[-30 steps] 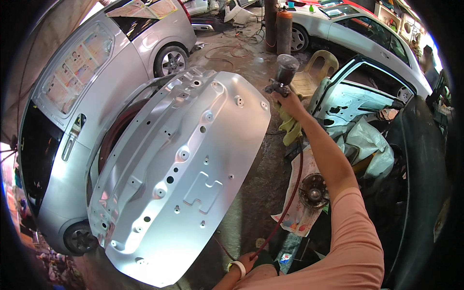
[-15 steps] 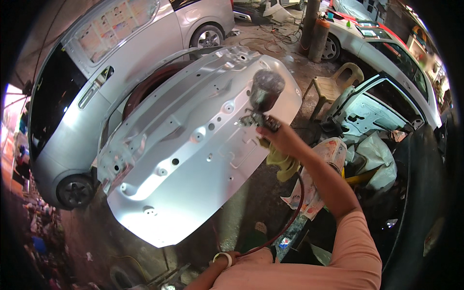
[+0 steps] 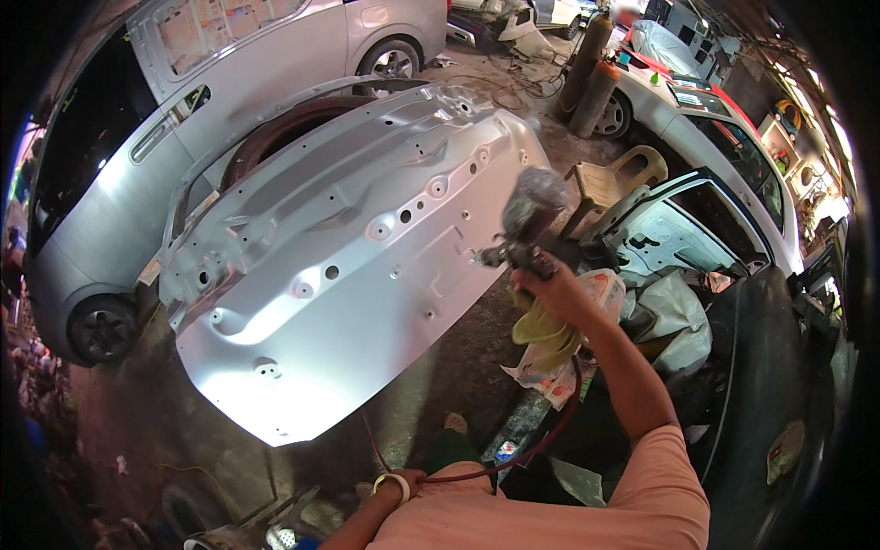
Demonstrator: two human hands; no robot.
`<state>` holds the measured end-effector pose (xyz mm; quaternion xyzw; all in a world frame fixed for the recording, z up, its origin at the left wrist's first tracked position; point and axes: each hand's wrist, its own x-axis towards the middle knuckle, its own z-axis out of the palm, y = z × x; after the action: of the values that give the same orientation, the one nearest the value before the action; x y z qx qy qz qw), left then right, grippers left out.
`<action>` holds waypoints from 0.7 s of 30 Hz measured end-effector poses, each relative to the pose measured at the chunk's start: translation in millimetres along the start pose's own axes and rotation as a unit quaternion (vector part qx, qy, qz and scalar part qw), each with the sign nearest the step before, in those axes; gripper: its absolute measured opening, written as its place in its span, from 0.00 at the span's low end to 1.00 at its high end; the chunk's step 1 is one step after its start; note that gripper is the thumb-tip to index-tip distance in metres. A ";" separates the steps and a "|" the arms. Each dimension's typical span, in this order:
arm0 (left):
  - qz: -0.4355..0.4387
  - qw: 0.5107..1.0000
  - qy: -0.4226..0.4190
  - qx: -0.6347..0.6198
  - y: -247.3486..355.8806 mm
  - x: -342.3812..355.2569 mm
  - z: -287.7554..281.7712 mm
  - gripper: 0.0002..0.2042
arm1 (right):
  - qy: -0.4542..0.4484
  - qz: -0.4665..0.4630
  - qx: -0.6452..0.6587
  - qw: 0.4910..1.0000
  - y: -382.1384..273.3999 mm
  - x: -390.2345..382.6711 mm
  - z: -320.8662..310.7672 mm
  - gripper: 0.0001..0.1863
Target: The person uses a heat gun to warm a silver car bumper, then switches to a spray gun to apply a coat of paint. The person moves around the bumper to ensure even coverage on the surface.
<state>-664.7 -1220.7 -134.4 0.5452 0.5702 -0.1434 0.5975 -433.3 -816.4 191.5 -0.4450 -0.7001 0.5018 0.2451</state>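
My right hand [image 3: 555, 291] is closed round the handle of a spray gun [image 3: 520, 255] with a dark cup on top. Below that hand hangs a yellowish cloth [image 3: 545, 332]. The gun is held off the right side of a large silver car panel [image 3: 357, 312], its nozzle toward the panel; no contact shows. From beneath the cloth, a dark red hose [image 3: 543, 449] curves down to my left hand [image 3: 410, 480], which is closed on it low in front of my body. A pale ring-like band [image 3: 392, 480] circles my left wrist.
A silver van [image 3: 266, 101] stands behind the panel. Two gas cylinders [image 3: 596, 99] and a beige plastic chair [image 3: 619, 179] are at the far right. Nearer stand a loose car door [image 3: 683, 229] and crumpled plastic sheeting [image 3: 674, 316]. A white car [image 3: 706, 137] is parked behind them.
The spray gun and my right hand have moved right and toward me, from over the panel to past its right edge. The whole view has shifted slightly; my left hand keeps the hose.
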 end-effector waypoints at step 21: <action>0.067 0.996 0.013 -0.049 122.2 37.9 -73.2 0.21 | 0.296 0.014 -0.207 0.932 163.9 99.8 -229.7 0.25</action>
<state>-594.5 -1099.4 -88.6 0.5538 0.5466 -0.0675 0.6244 -238.4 -601.9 116.7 -0.6241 -0.6779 0.1942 0.3365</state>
